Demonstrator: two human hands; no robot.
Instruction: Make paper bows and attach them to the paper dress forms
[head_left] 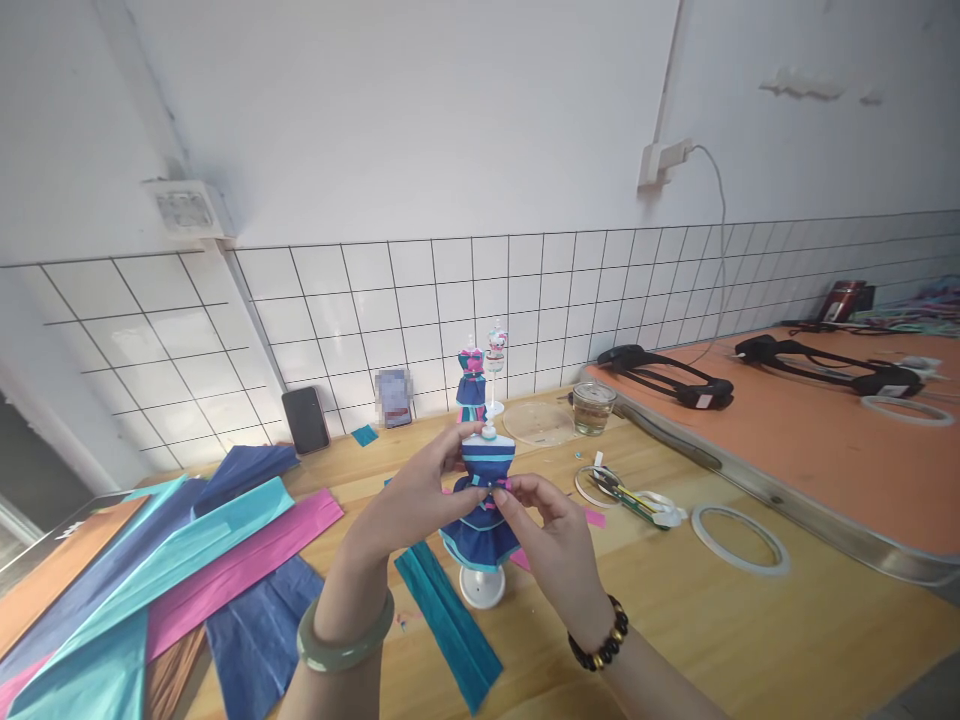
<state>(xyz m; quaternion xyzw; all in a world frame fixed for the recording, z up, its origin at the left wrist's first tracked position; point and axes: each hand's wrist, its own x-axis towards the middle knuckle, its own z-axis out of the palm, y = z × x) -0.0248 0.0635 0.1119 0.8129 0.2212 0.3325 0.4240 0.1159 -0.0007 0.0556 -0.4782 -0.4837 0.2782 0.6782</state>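
Note:
A small white dress form point(482, 588) wears a layered dark blue dress point(480, 535) with light blue trim and a pink piece at the waist. My left hand point(420, 490) reaches round the form's left side, its thumb pressed on the waist and its fingers partly hidden behind the bodice. From the right, my right hand point(551, 530) pinches at the waist with thumb and index finger; whatever lies between the tips is too small to name. A teal strip point(450, 625) lies below the form on the wooden table point(637, 620).
Folded coloured sheets point(225, 540) cover the left side. Behind stand two more dress forms point(472, 390) and two phones point(305, 420). At the right are a glass point(594, 408), tools point(634, 500), a tape roll point(740, 540) and an orange surface point(795, 450) with black devices point(667, 377).

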